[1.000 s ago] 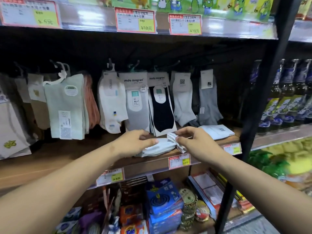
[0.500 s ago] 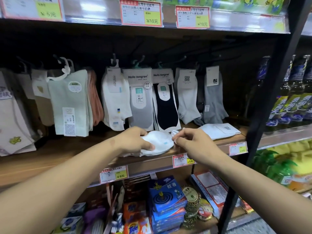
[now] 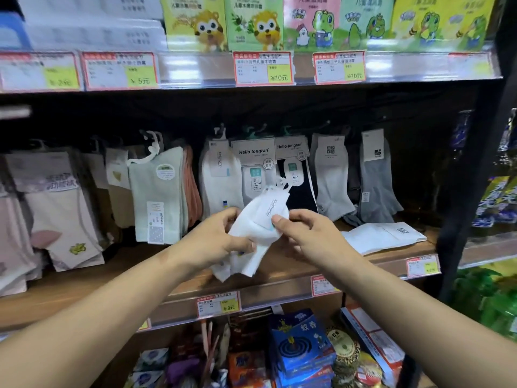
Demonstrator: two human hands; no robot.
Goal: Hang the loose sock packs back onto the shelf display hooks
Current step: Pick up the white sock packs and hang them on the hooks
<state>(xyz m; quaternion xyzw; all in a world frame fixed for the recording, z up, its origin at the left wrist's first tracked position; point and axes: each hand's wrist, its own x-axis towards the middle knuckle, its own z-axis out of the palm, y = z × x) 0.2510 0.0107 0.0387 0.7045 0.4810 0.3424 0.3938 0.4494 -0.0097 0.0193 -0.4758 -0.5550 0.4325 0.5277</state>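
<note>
Both my hands hold one white sock pack (image 3: 258, 225) above the wooden shelf board (image 3: 140, 278). My left hand (image 3: 223, 239) grips its lower left side and my right hand (image 3: 305, 233) pinches its paper label on the right. The pack's white plastic hanger (image 3: 282, 184) points up toward the hung packs. A second loose white sock pack (image 3: 383, 236) lies flat on the shelf to the right. Hung sock packs fill the hooks behind, among them a white pack (image 3: 221, 177) and two "Hello tongran" packs (image 3: 254, 163).
A mint green pack (image 3: 156, 197) and beige packs (image 3: 61, 214) hang at the left, grey ones (image 3: 375, 177) at the right. A black upright post (image 3: 470, 163) bounds the bay on the right. Boxes of goods (image 3: 299, 345) sit on the shelf below.
The white sock pack has been lifted off the shelf board and turned upright, hanger end up, between both hands. The camera has tilted upward.
</note>
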